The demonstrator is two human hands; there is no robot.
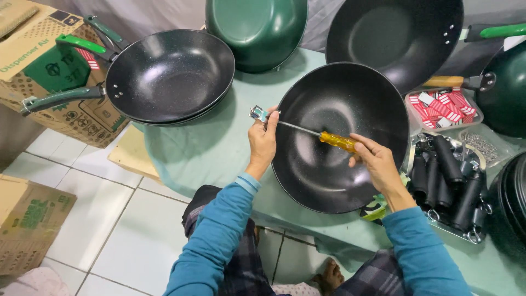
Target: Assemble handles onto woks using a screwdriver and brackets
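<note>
A black wok pan (329,170) without a handle lies on the pale green table (208,148) in front of me. My left hand (262,140) grips its left rim and pinches a small metal bracket (257,113) against it. My right hand (377,160) holds a screwdriver (335,140) by its amber handle; the thin steel shaft runs across the pan's inside to the bracket at the rim.
Stacked black woks with green handles (170,74) sit at the left. A green pan (257,30) and another black wok (394,35) lean at the back. Black handles (449,181) fill a tray on the right, beside a box of red tags (442,107). Cardboard boxes (49,71) stand on the left.
</note>
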